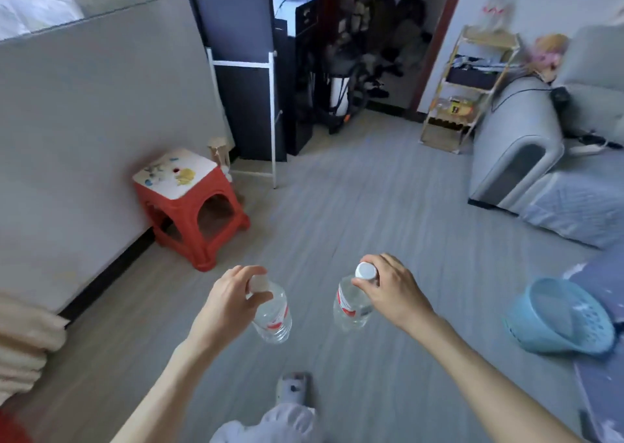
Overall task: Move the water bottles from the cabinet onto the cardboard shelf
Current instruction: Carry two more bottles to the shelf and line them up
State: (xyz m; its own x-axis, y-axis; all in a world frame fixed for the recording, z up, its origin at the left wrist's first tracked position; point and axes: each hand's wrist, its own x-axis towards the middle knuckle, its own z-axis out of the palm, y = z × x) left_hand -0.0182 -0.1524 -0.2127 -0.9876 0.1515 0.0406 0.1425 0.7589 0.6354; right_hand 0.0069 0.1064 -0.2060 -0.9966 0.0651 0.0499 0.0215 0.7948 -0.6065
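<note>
Bottles are in transit: the left hand [233, 294] pinches one water bottle [273, 314] by its cap, and the right hand [388, 287] curls its fingers round the neck of a second bottle [351, 307], both hanging over the grey floor [371, 206]. Judging by this, the carrying step is under way. A tiered shelf [469, 87] stands well ahead beside the sofa [516, 145], probably the cardboard one. The next move calls for walking there and setting each bottle upright on a free tier.
</note>
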